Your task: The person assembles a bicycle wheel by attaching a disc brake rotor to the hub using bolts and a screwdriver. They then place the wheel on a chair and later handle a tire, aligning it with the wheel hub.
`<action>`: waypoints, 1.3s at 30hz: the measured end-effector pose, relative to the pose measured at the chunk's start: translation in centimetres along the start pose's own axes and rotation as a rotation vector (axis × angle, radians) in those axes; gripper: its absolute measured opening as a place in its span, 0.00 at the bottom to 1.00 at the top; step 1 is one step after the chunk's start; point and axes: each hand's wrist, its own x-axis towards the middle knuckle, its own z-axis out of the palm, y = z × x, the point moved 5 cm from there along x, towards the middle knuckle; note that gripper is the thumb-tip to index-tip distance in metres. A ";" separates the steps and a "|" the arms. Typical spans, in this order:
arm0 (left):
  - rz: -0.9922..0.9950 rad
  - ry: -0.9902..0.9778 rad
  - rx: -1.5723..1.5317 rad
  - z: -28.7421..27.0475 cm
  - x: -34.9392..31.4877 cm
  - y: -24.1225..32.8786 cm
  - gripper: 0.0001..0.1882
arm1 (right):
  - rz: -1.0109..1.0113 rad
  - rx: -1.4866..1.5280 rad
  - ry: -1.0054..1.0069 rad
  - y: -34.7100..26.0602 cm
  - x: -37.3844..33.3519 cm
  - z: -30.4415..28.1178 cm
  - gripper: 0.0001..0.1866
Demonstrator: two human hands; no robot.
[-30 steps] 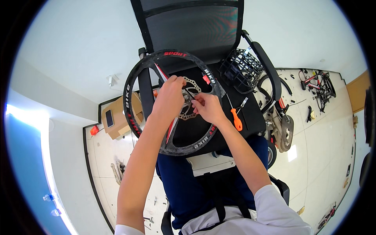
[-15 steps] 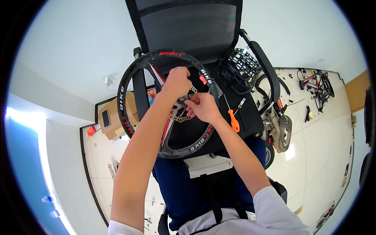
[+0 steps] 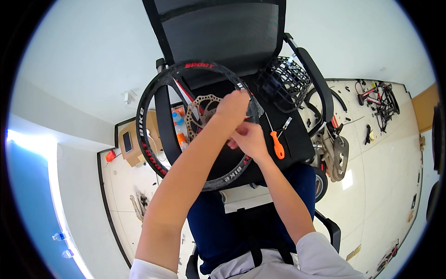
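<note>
A black bicycle wheel [image 3: 145,135] with white and red lettering leans on the chair seat in front of me. Its brake disc [image 3: 191,116], a pale metal ring full of holes, shows left of my hands. My left hand [image 3: 233,110] is curled over the wheel's right half, knuckles up, its fingertips hidden. Just below it, touching or nearly so, my right hand [image 3: 251,142] has thumb and fingers pinched together. Whatever lies between the fingers is too hidden to name. An orange-handled screwdriver [image 3: 278,145] rests on the seat to the right.
The black office chair [image 3: 218,35] holds a black basket [image 3: 285,83] at its right armrest [image 3: 316,83]. Left of it stand a cardboard box [image 3: 153,130] with a phone [image 3: 127,141] and a bottle [image 3: 178,118]. Bike parts [image 3: 378,102] and wrenches [image 3: 137,206] lie on the floor.
Both hands have moved right, off the wheel's hub, leaving more of the brake disc in sight. The wheel has shifted slightly left.
</note>
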 end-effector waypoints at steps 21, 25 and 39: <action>0.508 -0.025 0.269 4.6 -10.3 2.3 0.18 | -0.020 0.019 0.063 1.9 -4.0 -6.1 0.06; 0.368 0.127 0.169 3.4 -13.4 2.4 0.27 | -0.379 -0.452 0.097 -1.4 -3.0 -3.1 0.10; -0.134 -0.004 -0.552 6.2 -28.8 6.5 0.18 | -0.450 -0.633 -0.096 -2.7 0.3 0.5 0.09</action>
